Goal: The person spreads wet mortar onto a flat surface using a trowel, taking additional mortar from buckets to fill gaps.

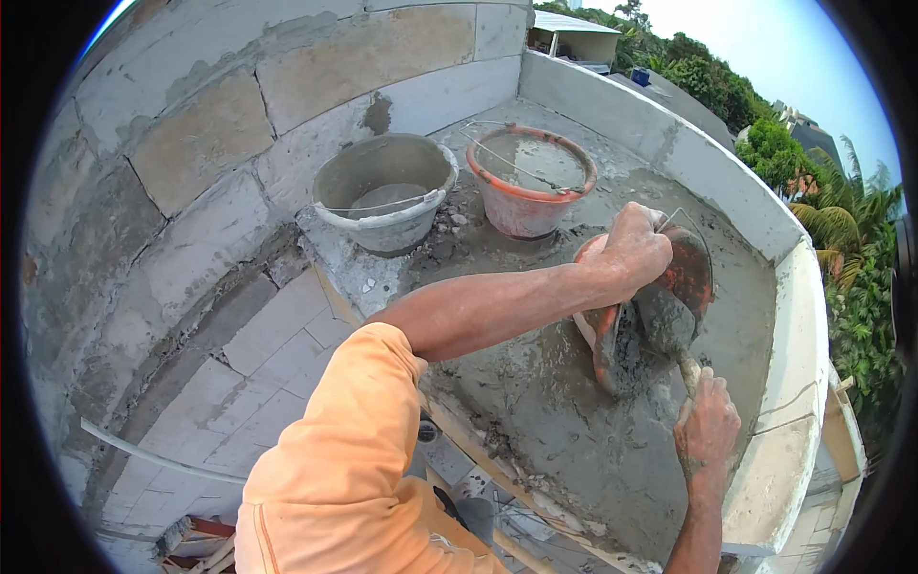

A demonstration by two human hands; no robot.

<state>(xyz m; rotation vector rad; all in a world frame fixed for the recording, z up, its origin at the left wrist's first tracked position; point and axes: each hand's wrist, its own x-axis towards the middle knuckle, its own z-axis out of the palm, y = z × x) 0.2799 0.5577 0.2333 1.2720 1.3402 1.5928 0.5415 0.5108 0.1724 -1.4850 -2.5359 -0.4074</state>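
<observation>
An orange-red bucket (603, 352) lies tipped on its side over the wet grey mortar (583, 445), its inside smeared with mortar. My left hand (633, 253) is closed at the upper side of the bucket, by its thin wire handle; whether it grips the rim or the wire is hard to see. In my right hand (708, 423) is the handle of a trowel (666, 320). The mortar-coated blade reaches into the mouth of the tipped bucket, against its inner wall. Grey mortar sits at the bucket's lower lip.
Behind stand a grey bucket (387, 196) and an upright orange-rimmed bucket (531, 172) full of greyish stuff. A low block parapet (775, 373) borders the slab on the right; a block wall (220, 134) rises at left. Past the slab's near edge (516, 488) is a drop.
</observation>
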